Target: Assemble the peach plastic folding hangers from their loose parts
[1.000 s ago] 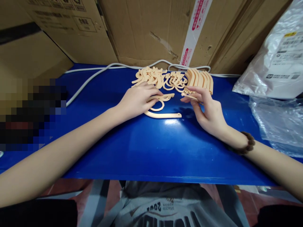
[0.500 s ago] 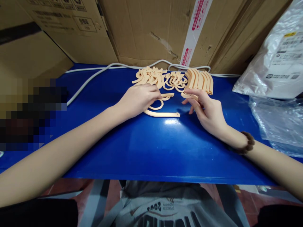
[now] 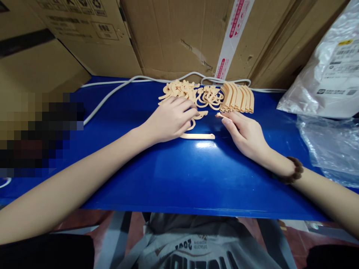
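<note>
My right hand (image 3: 245,132) pinches a small cream plastic piece (image 3: 220,115) between thumb and fingertips, just above the table. My left hand (image 3: 171,121) is palm down over several loose cream parts, its fingers slightly apart and bent; some fingertips are hidden. Beside its fingers lies a flat cream piece (image 3: 201,115), and part of a ring-shaped piece (image 3: 193,124) shows under the hand. In front, a cream curved bar (image 3: 199,136) with a hole at its right end lies flat, its left end covered by my left hand.
Behind my hands are a heap of curved cream parts (image 3: 182,89), a pile of thin hooked parts (image 3: 210,96) and a row of wide curved bars (image 3: 238,98). A white cable (image 3: 103,106) runs along cardboard boxes (image 3: 179,37). A plastic-wrapped parcel (image 3: 328,74) stands right on the blue table (image 3: 174,179).
My left hand has spread and shifted slightly right, covering more of the ring and the curved bar. My right fingers have drawn together on the small piece, which has turned.
</note>
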`<control>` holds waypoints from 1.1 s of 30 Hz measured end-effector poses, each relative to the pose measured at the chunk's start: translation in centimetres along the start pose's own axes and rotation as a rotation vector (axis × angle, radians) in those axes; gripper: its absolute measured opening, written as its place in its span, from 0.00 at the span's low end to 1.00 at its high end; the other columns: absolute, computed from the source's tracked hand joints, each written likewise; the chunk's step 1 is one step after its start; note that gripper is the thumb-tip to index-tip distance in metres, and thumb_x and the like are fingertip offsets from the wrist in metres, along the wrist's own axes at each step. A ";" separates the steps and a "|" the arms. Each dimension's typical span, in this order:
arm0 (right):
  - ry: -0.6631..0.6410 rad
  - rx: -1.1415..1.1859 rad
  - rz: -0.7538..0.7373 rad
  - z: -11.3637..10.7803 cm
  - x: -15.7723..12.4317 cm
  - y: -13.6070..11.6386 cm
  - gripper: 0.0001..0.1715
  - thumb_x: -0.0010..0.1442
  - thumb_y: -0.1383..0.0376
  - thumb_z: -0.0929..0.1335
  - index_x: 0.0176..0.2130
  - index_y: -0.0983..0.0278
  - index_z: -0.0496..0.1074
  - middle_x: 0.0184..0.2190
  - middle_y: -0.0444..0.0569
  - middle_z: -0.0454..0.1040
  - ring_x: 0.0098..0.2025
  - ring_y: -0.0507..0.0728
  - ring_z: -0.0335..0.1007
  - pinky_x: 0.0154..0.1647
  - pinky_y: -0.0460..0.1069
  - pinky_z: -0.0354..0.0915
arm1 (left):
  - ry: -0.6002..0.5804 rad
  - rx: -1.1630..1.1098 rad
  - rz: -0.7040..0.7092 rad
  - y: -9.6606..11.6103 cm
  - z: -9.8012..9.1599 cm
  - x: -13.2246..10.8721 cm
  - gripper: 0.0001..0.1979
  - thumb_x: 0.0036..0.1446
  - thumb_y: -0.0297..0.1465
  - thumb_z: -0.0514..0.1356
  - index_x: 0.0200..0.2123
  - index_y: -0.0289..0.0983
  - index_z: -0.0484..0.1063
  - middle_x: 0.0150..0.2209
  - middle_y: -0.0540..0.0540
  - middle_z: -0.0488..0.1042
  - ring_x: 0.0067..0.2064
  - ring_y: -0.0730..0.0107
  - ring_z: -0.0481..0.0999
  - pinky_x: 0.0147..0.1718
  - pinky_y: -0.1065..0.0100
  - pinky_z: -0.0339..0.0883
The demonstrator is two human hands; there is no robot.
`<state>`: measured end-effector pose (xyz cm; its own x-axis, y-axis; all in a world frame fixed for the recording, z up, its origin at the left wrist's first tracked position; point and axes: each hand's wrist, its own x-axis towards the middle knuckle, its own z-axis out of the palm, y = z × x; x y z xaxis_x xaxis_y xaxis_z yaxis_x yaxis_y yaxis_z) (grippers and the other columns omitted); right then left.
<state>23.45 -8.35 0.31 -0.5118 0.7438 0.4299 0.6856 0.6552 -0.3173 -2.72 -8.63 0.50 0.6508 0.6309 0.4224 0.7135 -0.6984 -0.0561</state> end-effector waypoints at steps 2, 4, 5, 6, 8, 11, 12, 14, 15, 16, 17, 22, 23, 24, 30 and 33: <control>0.008 -0.017 0.004 0.0 0.0 0.1 0.27 0.73 0.51 0.57 0.51 0.63 0.76 0.42 0.52 0.80 0.45 0.60 0.77 0.42 0.51 0.66 | 0.000 -0.121 0.046 0.5 -0.2 0.0 0.15 0.66 0.33 0.51 0.48 0.34 0.74 0.53 0.37 0.75 0.55 0.50 0.73 0.55 0.49 0.64; 0.005 -0.021 0.006 0.1 0.0 0.1 0.27 0.73 0.51 0.57 0.50 0.63 0.76 0.42 0.53 0.80 0.44 0.60 0.76 0.42 0.51 0.66 | -0.026 -0.242 0.057 1.0 -0.2 -0.1 0.15 0.65 0.39 0.55 0.47 0.36 0.73 0.57 0.38 0.73 0.59 0.51 0.69 0.59 0.51 0.62; 0.003 -0.018 0.005 0.1 0.1 0.1 0.27 0.73 0.51 0.57 0.50 0.63 0.76 0.42 0.53 0.79 0.44 0.60 0.76 0.42 0.51 0.66 | -0.048 -0.288 0.053 1.3 -0.1 -0.1 0.15 0.64 0.41 0.57 0.46 0.37 0.72 0.59 0.38 0.71 0.62 0.51 0.67 0.60 0.50 0.61; 0.000 -0.010 0.001 0.0 0.1 0.1 0.27 0.73 0.51 0.56 0.50 0.63 0.76 0.42 0.53 0.79 0.44 0.59 0.76 0.42 0.52 0.66 | -0.076 -0.320 0.048 1.5 0.0 -0.1 0.15 0.64 0.42 0.58 0.45 0.37 0.71 0.61 0.37 0.69 0.64 0.50 0.65 0.62 0.50 0.59; -0.001 0.014 -0.010 0.0 0.1 0.1 0.27 0.73 0.52 0.56 0.50 0.62 0.76 0.43 0.53 0.79 0.44 0.59 0.76 0.42 0.51 0.66 | -0.138 -0.351 0.050 1.8 0.2 -0.2 0.15 0.65 0.42 0.57 0.45 0.37 0.70 0.63 0.37 0.67 0.67 0.49 0.61 0.65 0.49 0.57; -0.015 0.026 0.011 -0.1 0.1 -0.1 0.27 0.73 0.52 0.56 0.48 0.63 0.76 0.40 0.51 0.80 0.39 0.58 0.77 0.38 0.50 0.65 | -0.201 -0.358 0.065 2.0 0.5 -0.2 0.12 0.69 0.39 0.52 0.43 0.37 0.69 0.65 0.36 0.65 0.68 0.50 0.59 0.66 0.46 0.54; -0.026 0.009 0.031 -0.1 0.0 -0.1 0.27 0.73 0.52 0.55 0.48 0.63 0.76 0.37 0.50 0.81 0.36 0.57 0.76 0.35 0.50 0.64 | -0.209 -0.361 0.061 1.9 0.5 -0.2 0.13 0.70 0.39 0.51 0.43 0.37 0.68 0.65 0.36 0.64 0.67 0.50 0.60 0.66 0.46 0.54; -0.043 -0.036 0.070 -0.2 0.0 -0.2 0.27 0.73 0.51 0.55 0.47 0.63 0.76 0.31 0.48 0.80 0.30 0.57 0.75 0.30 0.49 0.61 | -0.210 -0.381 0.034 1.9 0.5 -0.1 0.13 0.72 0.39 0.48 0.43 0.37 0.67 0.64 0.37 0.65 0.66 0.51 0.62 0.66 0.45 0.55; -0.049 -0.048 0.078 -0.2 0.0 -0.3 0.27 0.73 0.52 0.56 0.47 0.62 0.76 0.30 0.48 0.80 0.30 0.57 0.74 0.29 0.49 0.60 | -0.202 -0.399 0.015 1.8 0.5 -0.1 0.14 0.72 0.39 0.47 0.42 0.37 0.67 0.63 0.37 0.66 0.65 0.52 0.63 0.65 0.46 0.56; -0.053 -0.049 0.076 -0.2 0.0 -0.3 0.27 0.73 0.52 0.56 0.47 0.62 0.76 0.31 0.48 0.80 0.30 0.56 0.75 0.30 0.49 0.60 | -0.191 -0.420 -0.005 1.8 0.4 -0.1 0.14 0.72 0.39 0.47 0.41 0.37 0.66 0.62 0.37 0.67 0.65 0.53 0.64 0.65 0.47 0.57; -0.064 -0.041 0.070 -0.3 0.0 -0.4 0.26 0.72 0.53 0.57 0.46 0.62 0.77 0.32 0.48 0.81 0.31 0.56 0.75 0.30 0.49 0.60 | -0.179 -0.442 -0.022 1.8 0.4 -0.1 0.13 0.73 0.39 0.47 0.41 0.37 0.65 0.62 0.37 0.67 0.65 0.54 0.64 0.64 0.49 0.59; -0.155 -0.007 0.012 -0.6 0.1 -0.4 0.24 0.72 0.55 0.59 0.43 0.61 0.79 0.33 0.47 0.81 0.33 0.55 0.75 0.30 0.48 0.59 | -0.112 -0.493 -0.065 2.0 0.3 -0.1 0.10 0.72 0.37 0.48 0.40 0.38 0.62 0.60 0.37 0.69 0.64 0.57 0.65 0.62 0.52 0.61; -0.156 0.004 -0.003 -0.6 0.1 -0.5 0.24 0.72 0.55 0.59 0.43 0.62 0.79 0.33 0.47 0.81 0.33 0.55 0.75 0.31 0.48 0.59 | -0.109 -0.497 -0.066 2.0 0.2 -0.1 0.10 0.72 0.37 0.48 0.40 0.38 0.61 0.60 0.36 0.69 0.64 0.57 0.65 0.62 0.51 0.61; -0.157 0.019 -0.016 -0.7 0.1 -0.5 0.23 0.72 0.55 0.59 0.43 0.62 0.79 0.34 0.47 0.81 0.33 0.55 0.75 0.32 0.48 0.60 | -0.111 -0.501 -0.067 2.0 0.2 -0.1 0.09 0.72 0.37 0.48 0.40 0.38 0.61 0.60 0.36 0.69 0.64 0.57 0.65 0.62 0.51 0.61; -0.135 0.009 -0.033 -0.4 0.0 -0.6 0.23 0.73 0.56 0.58 0.48 0.62 0.78 0.38 0.49 0.81 0.36 0.56 0.76 0.35 0.48 0.63 | -0.105 -0.525 -0.078 1.8 0.1 -0.1 0.09 0.71 0.36 0.48 0.41 0.39 0.61 0.61 0.37 0.68 0.63 0.57 0.67 0.61 0.51 0.63; -0.118 -0.018 -0.003 -0.2 -0.1 -0.6 0.23 0.73 0.56 0.58 0.48 0.62 0.78 0.40 0.49 0.82 0.38 0.57 0.77 0.35 0.48 0.63 | -0.102 -0.526 -0.092 1.9 0.2 0.0 0.08 0.71 0.36 0.49 0.40 0.39 0.61 0.60 0.37 0.69 0.62 0.57 0.68 0.60 0.51 0.63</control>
<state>23.16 -8.87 0.64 -0.5708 0.7529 0.3276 0.6925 0.6558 -0.3005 -1.37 -9.90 0.21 0.6321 0.7089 0.3130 0.5597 -0.6970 0.4483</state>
